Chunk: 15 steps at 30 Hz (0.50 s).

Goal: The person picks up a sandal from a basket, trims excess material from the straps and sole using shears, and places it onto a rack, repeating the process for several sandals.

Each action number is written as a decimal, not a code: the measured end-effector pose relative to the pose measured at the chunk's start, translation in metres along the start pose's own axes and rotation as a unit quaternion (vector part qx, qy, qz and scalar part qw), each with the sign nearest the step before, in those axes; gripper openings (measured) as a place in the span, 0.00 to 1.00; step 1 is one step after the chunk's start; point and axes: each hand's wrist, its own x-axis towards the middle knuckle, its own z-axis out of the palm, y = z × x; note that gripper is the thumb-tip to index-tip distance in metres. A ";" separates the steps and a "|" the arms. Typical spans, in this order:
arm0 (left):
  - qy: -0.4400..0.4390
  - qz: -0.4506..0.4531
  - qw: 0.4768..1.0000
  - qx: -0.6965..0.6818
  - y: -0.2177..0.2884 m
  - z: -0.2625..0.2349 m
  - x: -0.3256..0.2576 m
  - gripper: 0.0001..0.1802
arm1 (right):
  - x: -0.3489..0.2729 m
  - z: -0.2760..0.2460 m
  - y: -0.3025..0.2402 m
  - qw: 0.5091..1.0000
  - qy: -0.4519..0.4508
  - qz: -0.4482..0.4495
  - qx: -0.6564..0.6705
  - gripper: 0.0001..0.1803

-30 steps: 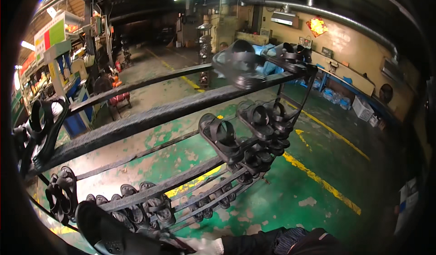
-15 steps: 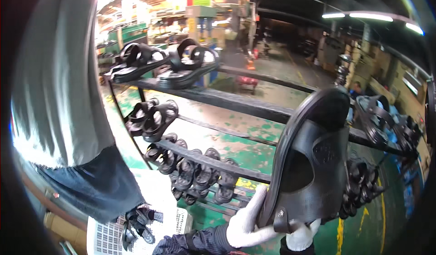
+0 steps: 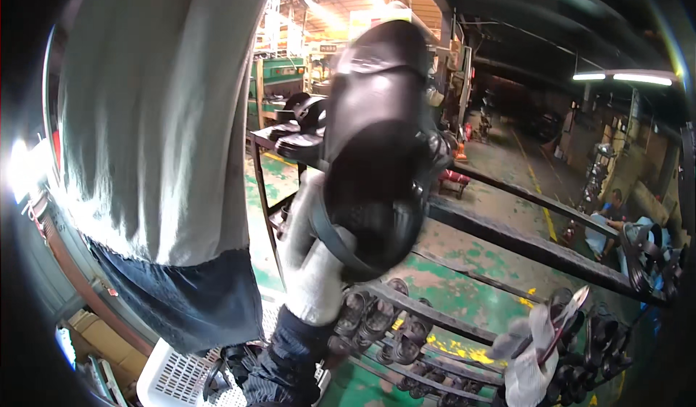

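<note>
My left hand (image 3: 315, 284), in a white knit glove, grips a black sandal (image 3: 373, 106) by its heel end. The sandal is held up in front of the rack, toe upward, its dark footbed and broad front strap facing me. Lower on the right is my right hand (image 3: 533, 360), also gloved and blurred by motion. It is closed around a thin, pointed tool (image 3: 573, 313) with a reddish edge, whose exact kind I cannot make out. The right hand is apart from the held sandal, in front of the sandals on the rack's lower right.
A dark metal rack (image 3: 507, 236) carries several black sandals (image 3: 301, 128) on its tiers. A white plastic basket (image 3: 174, 378) holding sandals stands at lower left, below a hanging grey cloth (image 3: 159, 117). Another person (image 3: 612, 207) sits at far right.
The sandal has moved left and up, now in my left hand alone. My right hand has come away to the right, with the pointed tool showing. The view has swung left.
</note>
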 end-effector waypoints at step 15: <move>-0.078 0.089 0.901 0.417 -0.076 -0.080 0.154 0.20 | -0.035 0.090 0.095 0.972 -0.079 0.205 -0.080 0.34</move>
